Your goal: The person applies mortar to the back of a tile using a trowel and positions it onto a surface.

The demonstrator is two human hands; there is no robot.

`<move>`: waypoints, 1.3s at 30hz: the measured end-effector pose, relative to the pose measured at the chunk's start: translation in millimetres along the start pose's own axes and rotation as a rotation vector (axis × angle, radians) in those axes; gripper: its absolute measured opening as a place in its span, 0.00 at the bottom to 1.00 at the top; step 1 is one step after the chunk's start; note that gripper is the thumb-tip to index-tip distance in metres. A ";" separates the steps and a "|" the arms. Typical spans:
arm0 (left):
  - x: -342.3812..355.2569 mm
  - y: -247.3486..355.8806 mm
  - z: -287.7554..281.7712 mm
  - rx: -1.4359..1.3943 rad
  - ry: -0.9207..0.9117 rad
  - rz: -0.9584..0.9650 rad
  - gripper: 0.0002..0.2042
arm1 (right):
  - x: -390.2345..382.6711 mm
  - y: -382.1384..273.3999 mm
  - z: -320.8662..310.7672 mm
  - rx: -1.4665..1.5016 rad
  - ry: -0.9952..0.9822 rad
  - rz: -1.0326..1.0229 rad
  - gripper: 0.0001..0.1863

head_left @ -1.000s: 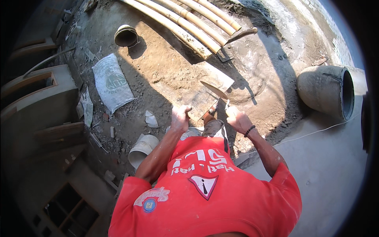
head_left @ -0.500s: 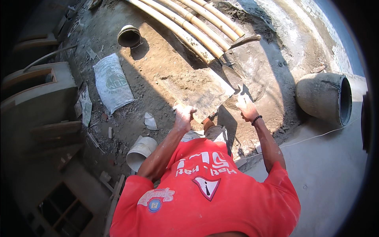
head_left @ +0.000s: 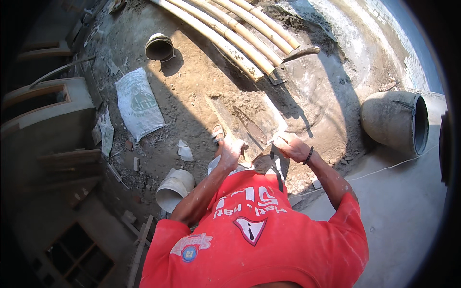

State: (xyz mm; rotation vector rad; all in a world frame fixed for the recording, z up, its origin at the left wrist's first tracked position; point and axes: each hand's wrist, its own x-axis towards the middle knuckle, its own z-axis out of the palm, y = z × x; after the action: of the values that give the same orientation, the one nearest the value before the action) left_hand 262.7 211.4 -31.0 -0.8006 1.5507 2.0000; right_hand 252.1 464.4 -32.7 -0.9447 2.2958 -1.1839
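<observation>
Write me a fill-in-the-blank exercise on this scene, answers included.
1. The left hand holds the board; the right hand holds a ____.
2. The dark beaded bracelet is worn on the person's ____ arm.
3. The shirt is mainly ____ in colour.
Missing words: trowel; right; red.

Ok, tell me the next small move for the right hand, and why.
Probably ease the trowel toward the brown material and gather a little. The right hand grips the trowel with its blade over the board, the material sits at the board's far end, and the left hand holds the near end.
</observation>
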 end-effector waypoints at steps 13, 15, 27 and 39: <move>3.1 -9.1 5.4 -0.007 0.029 -0.035 0.18 | 35.8 134.7 79.2 -0.045 -0.058 0.570 0.18; -0.1 -10.9 13.3 0.070 0.035 -0.075 0.18 | 21.0 176.1 112.5 -0.063 -0.097 0.753 0.20; -28.0 10.6 17.0 0.162 -0.041 -0.023 0.18 | -16.6 88.3 47.7 -0.011 -0.067 0.270 0.17; -37.6 2.3 -1.0 0.231 -0.106 -0.235 0.20 | -17.5 186.3 75.8 0.001 0.033 1.026 0.21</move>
State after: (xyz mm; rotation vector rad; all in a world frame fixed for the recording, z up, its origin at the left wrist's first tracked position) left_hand 288.0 209.1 -3.2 -0.7333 1.5163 1.6354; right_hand 237.8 512.0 -228.3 0.2954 2.2684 -0.7157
